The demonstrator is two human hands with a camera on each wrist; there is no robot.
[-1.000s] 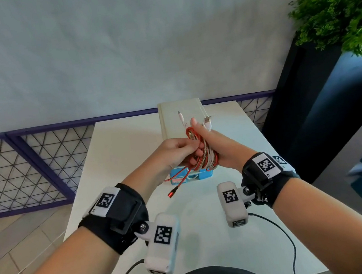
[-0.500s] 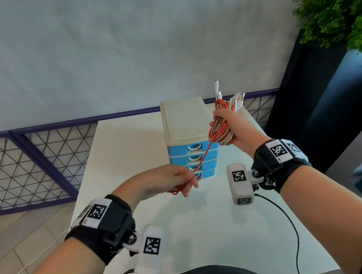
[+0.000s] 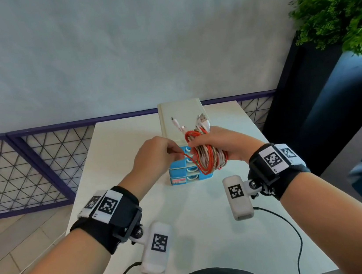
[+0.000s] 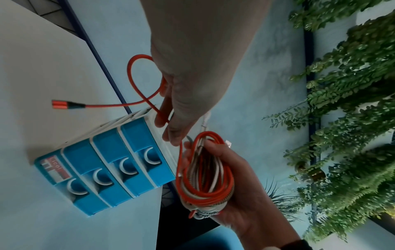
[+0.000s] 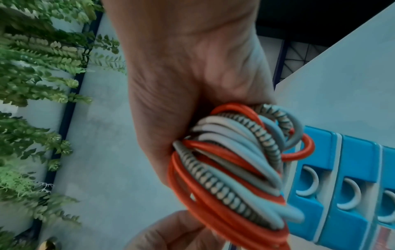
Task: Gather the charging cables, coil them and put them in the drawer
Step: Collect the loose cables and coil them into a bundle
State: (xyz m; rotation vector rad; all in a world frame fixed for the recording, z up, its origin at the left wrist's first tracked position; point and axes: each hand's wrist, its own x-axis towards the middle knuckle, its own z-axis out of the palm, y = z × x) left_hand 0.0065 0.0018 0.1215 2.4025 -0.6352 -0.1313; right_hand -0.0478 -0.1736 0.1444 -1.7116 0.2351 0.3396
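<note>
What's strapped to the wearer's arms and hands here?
Both hands, left hand and right hand, are bare, no gloves. Each wrist wears a black wrist brace topped by white plates with black square fiducial markers. A white camera pod, also marker-tagged, hangs from each brace, trailing a black cable.

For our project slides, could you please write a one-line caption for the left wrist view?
Left hand pinches the orange cable's loose end beside the coiled bundle gripped by the right hand.

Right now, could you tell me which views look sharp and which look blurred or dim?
Head view: bright and sharp, green plant smeared at the bowed edge. Left wrist view: dim, blue-tinted, blue plastic drawer unit clear. Right wrist view: bundle of orange and white cables soft.
</note>
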